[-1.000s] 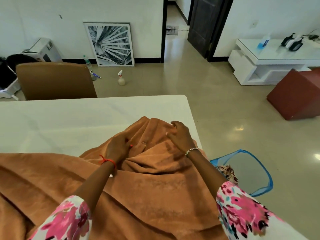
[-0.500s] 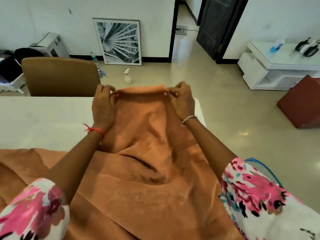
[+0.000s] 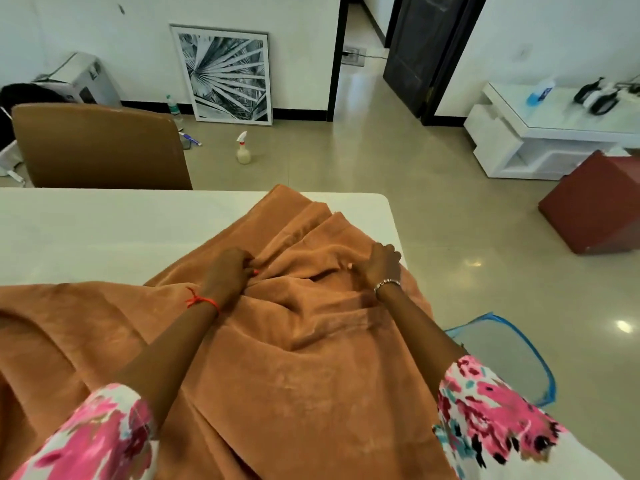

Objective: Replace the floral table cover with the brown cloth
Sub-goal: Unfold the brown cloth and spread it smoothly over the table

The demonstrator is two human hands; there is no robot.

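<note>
Since the brown cloth (image 3: 284, 368) lies bunched on the surface's (image 3: 104, 233) near right part, left hand (image 3: 230, 271) and right hand (image 3: 381, 266) each pinch a fold, probably to spread it farther.

on my feed i see the white worktop (image 3: 104, 237) carrying the brown cloth (image 3: 294, 375), rumpled in folds across its near and right part. one fold reaches the far edge, and the cloth spills past the right edge.
</note>
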